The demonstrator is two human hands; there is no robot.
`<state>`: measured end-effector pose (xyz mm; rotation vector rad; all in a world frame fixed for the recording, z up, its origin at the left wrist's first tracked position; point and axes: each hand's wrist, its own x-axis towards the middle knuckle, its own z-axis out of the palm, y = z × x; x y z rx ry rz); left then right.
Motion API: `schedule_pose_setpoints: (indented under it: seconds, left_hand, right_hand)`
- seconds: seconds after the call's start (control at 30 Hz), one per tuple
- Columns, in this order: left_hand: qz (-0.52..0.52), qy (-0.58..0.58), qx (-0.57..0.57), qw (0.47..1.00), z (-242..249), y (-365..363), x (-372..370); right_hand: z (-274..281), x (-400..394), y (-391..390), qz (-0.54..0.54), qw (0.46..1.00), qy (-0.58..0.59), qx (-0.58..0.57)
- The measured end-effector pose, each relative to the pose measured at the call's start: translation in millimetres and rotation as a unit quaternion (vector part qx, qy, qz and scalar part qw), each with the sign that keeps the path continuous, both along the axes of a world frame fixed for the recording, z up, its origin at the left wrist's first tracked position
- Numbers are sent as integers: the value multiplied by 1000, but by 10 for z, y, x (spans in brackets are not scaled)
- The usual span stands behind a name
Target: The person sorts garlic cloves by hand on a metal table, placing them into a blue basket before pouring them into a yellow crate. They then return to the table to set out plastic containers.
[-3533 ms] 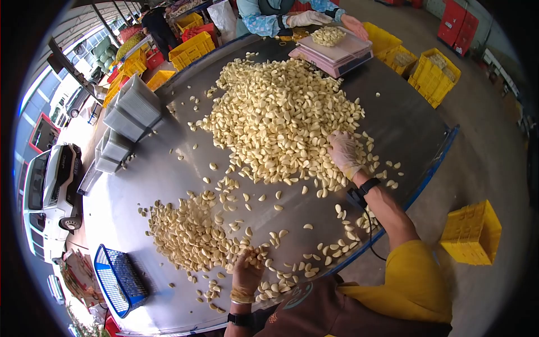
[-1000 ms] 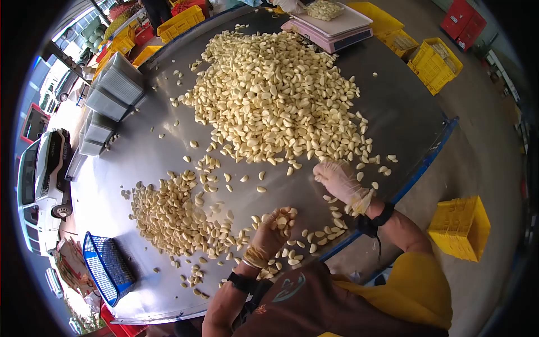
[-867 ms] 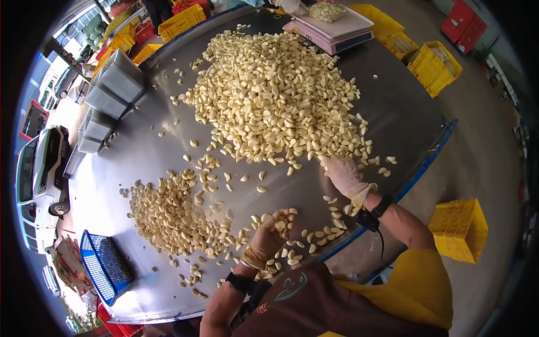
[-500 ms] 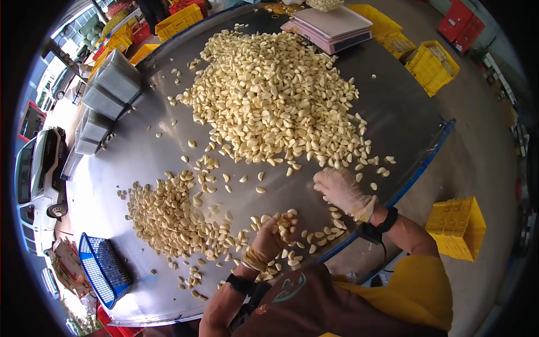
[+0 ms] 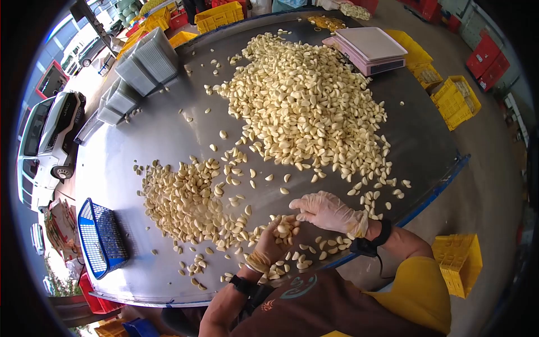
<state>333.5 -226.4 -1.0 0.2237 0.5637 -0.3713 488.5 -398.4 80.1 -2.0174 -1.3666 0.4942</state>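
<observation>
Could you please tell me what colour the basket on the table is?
The basket is blue; it shows best in the head view.

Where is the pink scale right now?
In the head view, the pink scale sits toward the upper right, on the metal table, beside the large garlic pile.

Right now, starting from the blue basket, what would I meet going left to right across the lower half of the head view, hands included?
Blue basket → smaller pile of cloves → left hand, holding several cloves → right hand → lower-right yellow crate.
</observation>
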Motion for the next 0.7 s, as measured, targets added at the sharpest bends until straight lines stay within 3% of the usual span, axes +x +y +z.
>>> schedule_pose_setpoints:
  seconds: [0.1, 0.13, 0.2, 0.27, 0.33, 0.4, 0.47, 0.53, 0.57, 0.63, 0.7]
  left_hand:
    - [29, -35, 0, 999, 27, 180, -156]
    - [50, -40, -9, 998, 16, 223, -229]
    - [74, -37, -14, 996, 60, 287, -293]
    - [66, -38, -9, 997, 61, 274, -285]
    - [56, -44, 1, 997, 78, 254, -217]
    - [22, -67, 18, 997, 106, 197, -103]
    - [25, -57, 9, 998, 208, 109, 10]
    - [21, -48, -20, 998, 179, 51, 88]
    - [16, -47, -21, 999, 112, 32, 110]
    - [33, -29, -18, 999, 15, 28, 128]
    - [50, -8, -2, 999, 14, 46, 78]
  right_hand:
    - [-396, 525, -4, -187, 972, -134, 43]
    - [-620, 797, -107, -266, 939, -212, 48]
    - [-622, 1078, -307, -359, 895, -262, -37]
    - [-924, 1229, -462, -348, 900, -263, -16]
    - [-878, 1229, -443, -339, 906, -252, 20]
    - [-715, 1062, -356, -316, 933, -166, 43]
    - [-342, 631, -136, -240, 964, -86, 69]
    - [-65, 237, 20, -76, 997, 13, 15]
    - [-106, 121, 35, -53, 996, -42, 59]
    - [-216, 311, 26, -111, 981, -141, 68]
    - [-488, 903, -113, -258, 945, -179, 94]
